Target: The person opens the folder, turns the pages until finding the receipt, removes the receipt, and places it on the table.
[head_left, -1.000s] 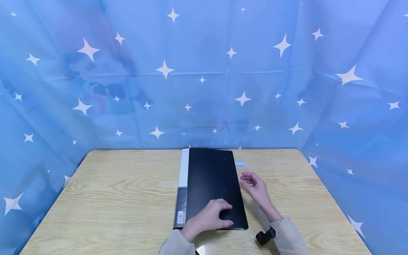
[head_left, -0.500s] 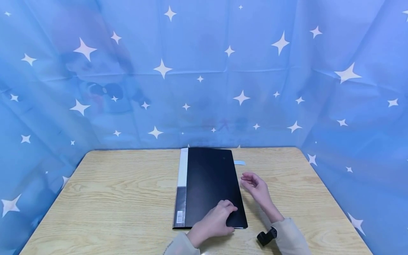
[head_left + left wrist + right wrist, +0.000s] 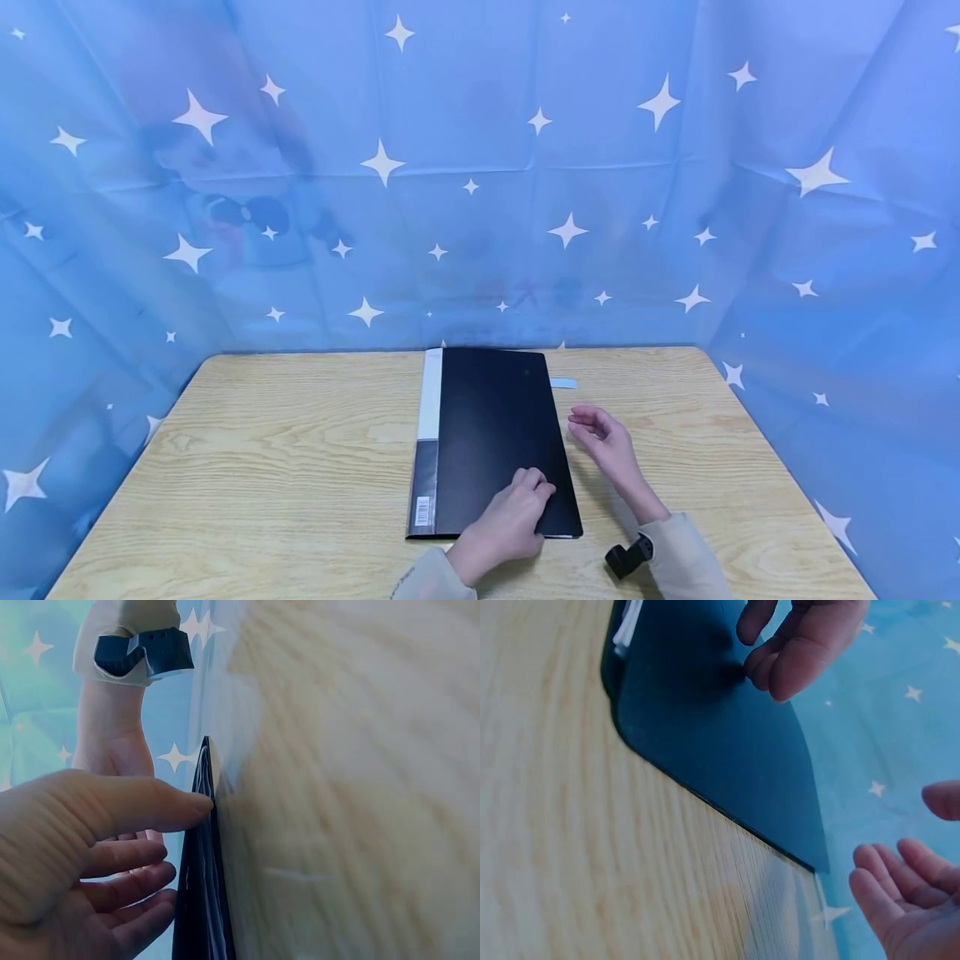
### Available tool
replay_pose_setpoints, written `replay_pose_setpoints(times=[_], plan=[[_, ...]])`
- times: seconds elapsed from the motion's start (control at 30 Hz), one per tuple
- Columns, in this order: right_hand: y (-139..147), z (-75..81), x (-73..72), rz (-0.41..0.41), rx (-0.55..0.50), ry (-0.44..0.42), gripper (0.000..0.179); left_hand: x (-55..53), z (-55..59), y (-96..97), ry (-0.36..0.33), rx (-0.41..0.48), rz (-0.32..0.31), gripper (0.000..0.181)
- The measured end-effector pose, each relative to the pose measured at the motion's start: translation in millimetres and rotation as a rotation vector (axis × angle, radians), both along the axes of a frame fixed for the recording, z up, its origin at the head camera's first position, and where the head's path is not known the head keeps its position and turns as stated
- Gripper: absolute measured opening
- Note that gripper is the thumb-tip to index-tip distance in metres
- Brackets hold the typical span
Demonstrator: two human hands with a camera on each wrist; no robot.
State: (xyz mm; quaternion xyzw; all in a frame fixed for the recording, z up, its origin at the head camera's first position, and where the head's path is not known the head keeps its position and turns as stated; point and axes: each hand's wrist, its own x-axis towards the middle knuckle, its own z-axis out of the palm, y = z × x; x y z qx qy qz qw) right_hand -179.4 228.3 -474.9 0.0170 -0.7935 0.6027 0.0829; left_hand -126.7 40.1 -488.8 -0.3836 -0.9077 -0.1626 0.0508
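The folder (image 3: 498, 417) lay closed and flat around the middle of the surface (image 3: 300, 450), its black cover upward and its far end at the surface's far edge. The spine (image 3: 431, 396) ran along the left side, white in the farther half and dark in the nearer, with a barcode label (image 3: 423, 511) close to the near end. The right wrist view caught white pages (image 3: 629, 624) between the covers at that end.

The left hand (image 3: 506, 521) was over the near end, toward the right corner. Its fingers were bent and stood just above the cover, throwing dark shadows on it, with the thumb apart from them and lower. The thumb tip seemed to rest against the near edge, though the dim left wrist view did not settle the contact.

The right hand (image 3: 609, 446) was just beside the folder's long right edge and clear of it. Its fingers were softly curved and side by side, the thumb apart from them, with nothing held.

Farther off, a pale blue strip (image 3: 564, 383) lay at the right edge, near the far end. Light sleeves (image 3: 684, 558) covered both forearms; a black device (image 3: 628, 557) sat at the right cuff. Behind the wood-grained surface hung a blue cloth (image 3: 480, 217) with white stars.
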Motion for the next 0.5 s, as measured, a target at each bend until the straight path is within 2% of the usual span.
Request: replay_pose_setpoints(times=[0.13,0.37,0.5], plan=[[2.8,-10.7,-4.0,-0.009,-0.009,0.018,0.032,3.6,2.5,1.5,0.047,-0.019,0.007,0.055],[3.1,-12.1,-3.6,-0.008,-0.024,0.04,0.031,5.2,3.7,0.1,0.173,-0.101,0.012,0.059],[3.5,-12.4,-3.5,-0.014,-0.02,0.044,0.03,4.4,3.6,-2.2,0.169,-0.123,0.02,0.06]])
